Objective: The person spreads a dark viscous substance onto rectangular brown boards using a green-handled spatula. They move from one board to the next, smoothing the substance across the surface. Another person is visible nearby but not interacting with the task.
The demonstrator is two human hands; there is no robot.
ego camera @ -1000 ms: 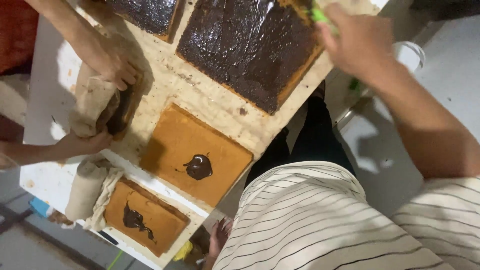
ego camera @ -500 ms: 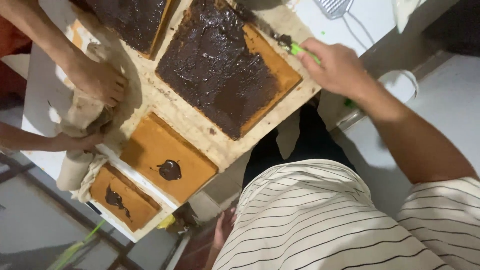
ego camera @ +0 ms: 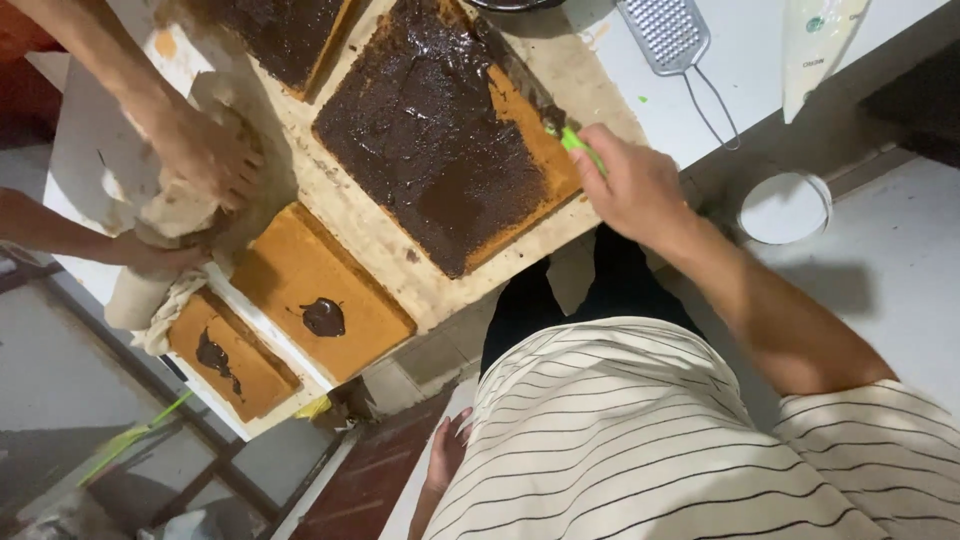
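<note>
Right hand [ego camera: 635, 190] grips a green-handled spatula [ego camera: 540, 110], blade lying on the chocolate-covered cake slab [ego camera: 440, 140]. Left hand [ego camera: 447, 452] hangs well below the slab beside the striped shirt [ego camera: 640, 440]; its grip cannot be told.

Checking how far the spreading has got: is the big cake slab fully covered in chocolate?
Not fully. The big cake slab is mostly dark, but bare orange cake shows along its right edge.

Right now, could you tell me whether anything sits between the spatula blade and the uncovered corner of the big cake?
Nothing visible does. The right hand holds the green-handled spatula, its blade already lying on the cake beside the bare corner.
</note>
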